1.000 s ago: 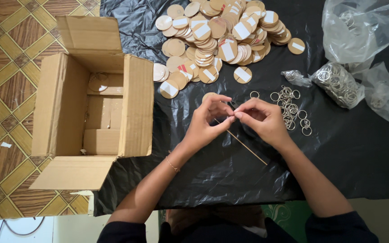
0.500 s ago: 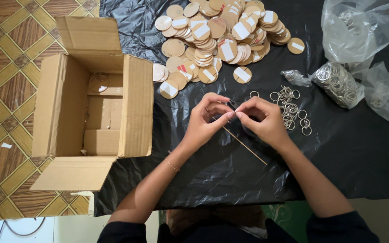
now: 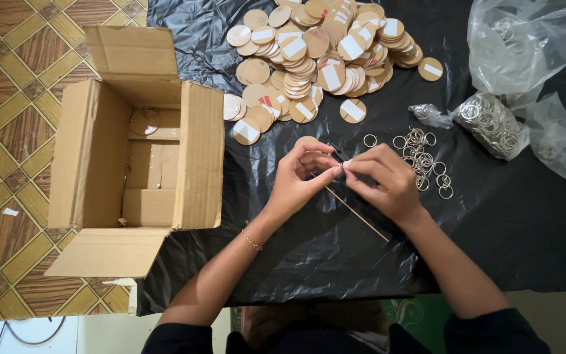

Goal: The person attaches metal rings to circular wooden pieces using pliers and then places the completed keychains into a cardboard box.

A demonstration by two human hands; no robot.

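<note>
We pinch a small thing between both hands over the black sheet.

Our left hand (image 3: 296,180) and right hand (image 3: 384,180) meet fingertip to fingertip, and each grip is closed on the same little piece; it is too small for us to tell what it is. A thin stick (image 3: 356,213) pokes out from under the grip and slants down toward us on the surface. A round wooden disc (image 3: 307,140) peeks out just behind our left fingers. Loose metal rings (image 3: 424,157) lie just to the right of the grip. A big pile of discs (image 3: 316,52) sits farther away. An open cardboard box (image 3: 135,157) stands to the left. A clear bag of rings (image 3: 492,124) lies far right.
</note>
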